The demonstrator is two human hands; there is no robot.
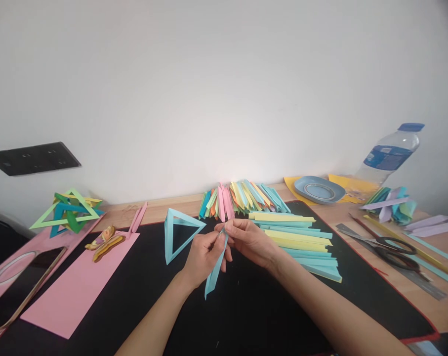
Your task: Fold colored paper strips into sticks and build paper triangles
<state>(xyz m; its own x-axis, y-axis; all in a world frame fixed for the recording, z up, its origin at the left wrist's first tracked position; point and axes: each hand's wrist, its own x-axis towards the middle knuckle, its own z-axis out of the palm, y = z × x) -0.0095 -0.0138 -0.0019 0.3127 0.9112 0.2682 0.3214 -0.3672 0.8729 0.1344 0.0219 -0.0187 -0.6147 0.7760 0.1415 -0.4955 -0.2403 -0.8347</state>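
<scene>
Just left of your hands, the open blue triangle [171, 237] stands on the black mat [135, 306]. A careless sweep of your left forearm could, I judge, knock it flat. Your left hand [203, 257] has its fingers pinched on the upper part of the blue paper strip [213, 277]. Your right hand [251, 242] has its fingers clamped on the strip's top end from the other side. If you pull too hard, the thin paper may tear or lose its crease. The strip is pale blue, long, narrow and folded lengthwise. It hangs tilted over the mat, its pointed end towards you. On the right, the stacked strips [298, 242] lie near your wrist and could scatter across the bench [424, 309].
</scene>
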